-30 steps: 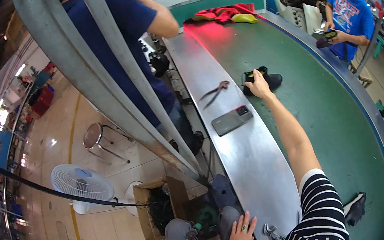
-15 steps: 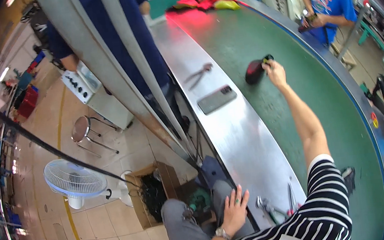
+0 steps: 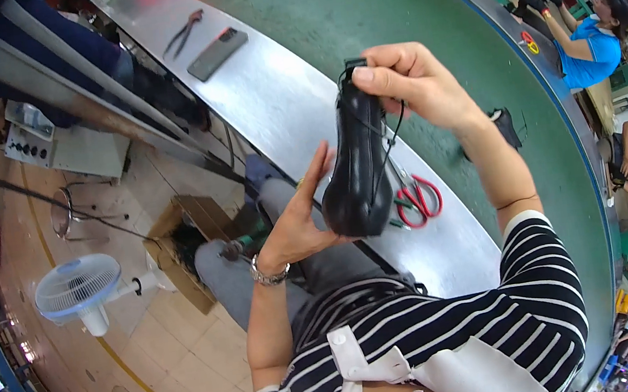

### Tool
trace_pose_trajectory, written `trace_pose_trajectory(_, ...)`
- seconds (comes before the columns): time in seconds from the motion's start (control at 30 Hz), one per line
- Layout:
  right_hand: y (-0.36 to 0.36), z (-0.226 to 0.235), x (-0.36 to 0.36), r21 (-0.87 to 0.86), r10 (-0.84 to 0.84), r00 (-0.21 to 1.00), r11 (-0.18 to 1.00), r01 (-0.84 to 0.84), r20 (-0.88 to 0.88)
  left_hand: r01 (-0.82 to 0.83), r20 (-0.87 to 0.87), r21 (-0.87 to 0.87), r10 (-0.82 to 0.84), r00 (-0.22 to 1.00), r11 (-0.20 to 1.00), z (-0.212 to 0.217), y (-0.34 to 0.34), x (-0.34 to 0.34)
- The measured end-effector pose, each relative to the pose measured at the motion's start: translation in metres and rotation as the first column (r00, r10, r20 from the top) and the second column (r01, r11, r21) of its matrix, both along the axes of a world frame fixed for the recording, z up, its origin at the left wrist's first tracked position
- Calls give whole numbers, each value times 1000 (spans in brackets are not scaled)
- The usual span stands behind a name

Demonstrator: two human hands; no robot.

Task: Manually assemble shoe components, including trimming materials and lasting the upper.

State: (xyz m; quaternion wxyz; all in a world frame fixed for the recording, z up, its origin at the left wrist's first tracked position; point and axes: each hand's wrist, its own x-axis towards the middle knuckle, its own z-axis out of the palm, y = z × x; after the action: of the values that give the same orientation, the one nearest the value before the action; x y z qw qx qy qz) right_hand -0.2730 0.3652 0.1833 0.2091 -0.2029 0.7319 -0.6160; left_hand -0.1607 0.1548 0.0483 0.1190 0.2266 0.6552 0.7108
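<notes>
Now, from where I stand, taking it from the left, a white fan [image 3: 78, 286] is on the floor, well left of the metal ledge [image 3: 289, 100], and an open cardboard box [image 3: 202, 219] is nearer that ledge. Pliers [image 3: 184, 34] and a dark phone [image 3: 218, 54] lie on the ledge's far stretch.

The worker's left hand [image 3: 298, 226] was lying low by the ledge's near edge half a second ago; it has come up, spread open, with one digit pointing upward and others partly hidden under the black shoe's [image 3: 357, 162] broad end. Whether it bears any weight I cannot tell. The shoe itself is up in front of the ledge, nearly upright, narrow end on top, thin laces dangling. A moment earlier a dark shoe was out over the green belt [image 3: 289, 9], right of the ledge.

Red-handled scissors [image 3: 437, 196] rest on the ledge just right of the shoe. Above them, the right hand [image 3: 422, 86] pinches the shoe's top between thumb and fingers. To my eye, the fetching is done and the shoe is within both hands' reach. Another dark shoe [image 3: 506, 129] lies on the belt, right of the ledge.
</notes>
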Motion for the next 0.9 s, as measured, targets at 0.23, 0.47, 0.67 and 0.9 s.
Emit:
trace_pose_trajectory(0.23, 1, -37, 58, -410, -18, 975, 905, 111, 223, -126, 68, 116, 119, 991, 985, -15, 25, 53)
trace_pose_trajectory(0.47, -33, -31, 43, -804, 103, 924, 535, 259, 367, -172, 71, 103, 165, 984, 980, -37, 10, 79)
trace_pose_trajectory(0.67, -60, -108, 10, -3, -49, 999, 999, 49, -12, -291, 214, 96, 265, 940, 952, -29, -6, 104)
trace_pose_trajectory(0.9, -29, -189, 59, 217, -195, 972, 951, 219, -130, -592, 278, 0, 569, 774, 806, -28, -51, 155)
